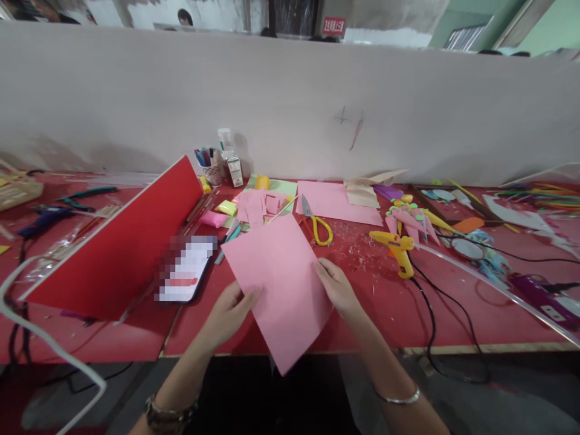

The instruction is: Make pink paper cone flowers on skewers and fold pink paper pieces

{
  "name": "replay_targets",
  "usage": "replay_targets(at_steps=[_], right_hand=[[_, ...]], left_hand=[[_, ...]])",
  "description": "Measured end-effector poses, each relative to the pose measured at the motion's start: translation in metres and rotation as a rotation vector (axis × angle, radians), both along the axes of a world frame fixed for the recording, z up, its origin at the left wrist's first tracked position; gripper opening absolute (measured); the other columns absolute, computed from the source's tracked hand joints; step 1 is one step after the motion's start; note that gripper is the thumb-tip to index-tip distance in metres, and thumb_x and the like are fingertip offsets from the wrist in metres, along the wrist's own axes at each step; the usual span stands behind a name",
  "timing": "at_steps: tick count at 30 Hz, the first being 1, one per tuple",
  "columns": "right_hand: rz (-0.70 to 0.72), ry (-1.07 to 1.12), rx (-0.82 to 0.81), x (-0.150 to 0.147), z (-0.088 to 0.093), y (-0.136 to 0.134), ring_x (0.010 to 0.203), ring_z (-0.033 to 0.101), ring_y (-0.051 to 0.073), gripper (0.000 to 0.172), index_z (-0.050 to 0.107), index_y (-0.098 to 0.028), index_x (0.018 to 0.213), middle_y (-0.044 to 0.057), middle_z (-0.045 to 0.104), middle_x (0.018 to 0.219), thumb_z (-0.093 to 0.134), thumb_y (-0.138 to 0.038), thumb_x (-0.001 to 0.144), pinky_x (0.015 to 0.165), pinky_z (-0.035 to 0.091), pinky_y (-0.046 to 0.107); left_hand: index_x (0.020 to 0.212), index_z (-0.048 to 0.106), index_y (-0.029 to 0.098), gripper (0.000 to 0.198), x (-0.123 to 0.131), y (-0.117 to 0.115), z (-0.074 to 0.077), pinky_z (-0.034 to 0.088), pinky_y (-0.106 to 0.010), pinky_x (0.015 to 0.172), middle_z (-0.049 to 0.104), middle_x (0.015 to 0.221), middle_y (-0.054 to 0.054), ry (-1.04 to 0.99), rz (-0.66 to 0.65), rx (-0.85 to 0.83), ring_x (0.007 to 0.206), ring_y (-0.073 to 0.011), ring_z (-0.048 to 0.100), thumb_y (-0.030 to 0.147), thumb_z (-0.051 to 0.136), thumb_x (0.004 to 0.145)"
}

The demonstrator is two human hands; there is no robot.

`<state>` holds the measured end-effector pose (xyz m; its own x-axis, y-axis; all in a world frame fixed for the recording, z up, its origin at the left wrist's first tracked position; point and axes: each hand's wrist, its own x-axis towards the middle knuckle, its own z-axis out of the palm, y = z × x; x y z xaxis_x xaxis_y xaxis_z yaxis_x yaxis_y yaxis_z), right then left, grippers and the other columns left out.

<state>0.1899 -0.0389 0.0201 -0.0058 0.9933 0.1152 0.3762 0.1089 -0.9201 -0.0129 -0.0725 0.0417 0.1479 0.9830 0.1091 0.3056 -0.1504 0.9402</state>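
A sheet of pink paper (283, 284) is held tilted above the front of the red table, between my two hands. My left hand (235, 308) grips its left edge, thumb on top and the other fingers underneath. On the right edge, my right hand (334, 283) pinches the sheet, with some fingertips hidden behind it. Just beyond the paper lie scissors (321, 228) with yellow handles, partly opened. Cut pink paper pieces (256, 204) sit in a pile behind the sheet, beside a thin wooden stick (285, 206).
A yellow glue gun (399, 248) with a black cord lies at right. Left are a phone (188, 269) and a leaning red board (122, 254). A pen cup (211, 174) and bottle (233, 160) stand by the white partition (281, 96). Another pink sheet (335, 202) lies behind.
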Motion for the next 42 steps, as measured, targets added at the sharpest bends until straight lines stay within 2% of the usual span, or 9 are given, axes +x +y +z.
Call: replay_targets(at_steps=[4,5,9,12,16,22,30,35,42], right_hand=[[-0.231,-0.203,0.292,-0.013,0.007,-0.012,0.074,0.047,0.017,0.025,0.043,-0.018,0.089,0.004,0.048,0.078,0.050,-0.034,0.071,0.070,0.041,0.033],[-0.195,-0.215,0.330,-0.017,0.012,-0.017,0.072,0.046,0.016,0.023,0.042,-0.018,0.089,0.004,0.047,0.078,0.049,-0.032,0.072,0.068,0.041,0.032],[0.283,-0.181,0.212,-0.033,0.034,-0.036,0.066,0.046,0.012,0.030,0.039,-0.019,0.091,0.001,0.045,0.080,0.054,-0.032,0.069,0.061,0.043,0.027],[0.414,-0.073,0.040,-0.039,0.047,-0.044,0.070,0.047,0.012,0.036,0.037,-0.018,0.090,0.001,0.046,0.083,0.060,-0.033,0.065,0.063,0.044,0.027],[0.516,0.006,-0.065,-0.038,0.056,-0.047,0.080,0.049,0.014,0.051,0.037,-0.018,0.098,0.004,0.047,0.093,0.066,-0.035,0.059,0.068,0.045,0.030],[0.476,-0.041,-0.043,-0.037,0.059,-0.048,0.082,0.049,0.015,0.055,0.039,-0.019,0.099,0.004,0.048,0.094,0.069,-0.036,0.056,0.071,0.045,0.032],[0.549,0.102,-0.042,-0.031,0.052,-0.044,0.080,0.048,0.013,0.050,0.041,-0.018,0.095,0.001,0.048,0.089,0.070,-0.036,0.057,0.073,0.044,0.030],[0.600,0.207,-0.038,-0.026,0.050,-0.041,0.080,0.049,0.014,0.046,0.042,-0.020,0.100,0.002,0.048,0.087,0.064,-0.039,0.064,0.077,0.043,0.031],[0.485,0.104,0.073,-0.026,0.049,-0.037,0.078,0.048,0.013,0.014,0.053,-0.019,0.080,0.003,0.051,0.083,0.047,-0.030,0.077,0.077,0.042,0.028]], left_hand=[[0.066,0.050,0.015,0.021,0.010,0.000,0.006,0.042,-0.021,0.044,0.057,0.058,-0.001,0.112,0.177,0.116,0.052,-0.0118,0.051,0.029,0.038,0.076],[0.067,0.050,0.015,0.021,0.012,0.001,0.006,0.043,-0.021,0.046,0.057,0.058,-0.001,0.122,0.176,0.147,0.053,-0.0120,0.052,0.028,0.037,0.076],[0.078,0.054,0.015,0.023,0.022,-0.003,0.009,0.046,-0.024,0.055,0.058,0.067,-0.003,-0.016,0.009,0.220,0.064,-0.0143,0.055,0.033,0.040,0.077],[0.093,0.053,0.015,0.039,0.026,-0.006,0.011,0.046,-0.025,0.058,0.058,0.077,-0.004,-0.224,-0.113,0.190,0.068,-0.0157,0.055,0.049,0.046,0.074],[0.089,0.049,0.016,0.055,0.028,-0.005,0.013,0.045,-0.024,0.057,0.054,0.075,-0.002,-0.371,-0.225,0.131,0.064,-0.0143,0.052,0.065,0.049,0.063],[0.076,0.042,0.018,0.047,0.031,-0.002,0.019,0.040,-0.020,0.053,0.042,0.065,0.004,-0.351,-0.239,0.102,0.056,-0.0091,0.043,0.059,0.059,0.058],[0.074,0.043,0.018,0.056,0.031,0.000,0.019,0.040,-0.021,0.054,0.044,0.069,0.003,-0.381,-0.240,0.081,0.056,-0.0090,0.043,0.064,0.062,0.048],[0.079,0.041,0.019,0.042,0.030,0.000,0.022,0.042,-0.020,0.054,0.042,0.067,0.004,-0.360,-0.277,0.064,0.056,-0.0085,0.045,0.048,0.064,0.059],[0.090,0.050,0.016,0.029,0.023,-0.001,0.020,0.047,-0.025,0.063,0.058,0.080,-0.004,-0.227,-0.136,0.150,0.070,-0.0153,0.055,0.033,0.054,0.067]])
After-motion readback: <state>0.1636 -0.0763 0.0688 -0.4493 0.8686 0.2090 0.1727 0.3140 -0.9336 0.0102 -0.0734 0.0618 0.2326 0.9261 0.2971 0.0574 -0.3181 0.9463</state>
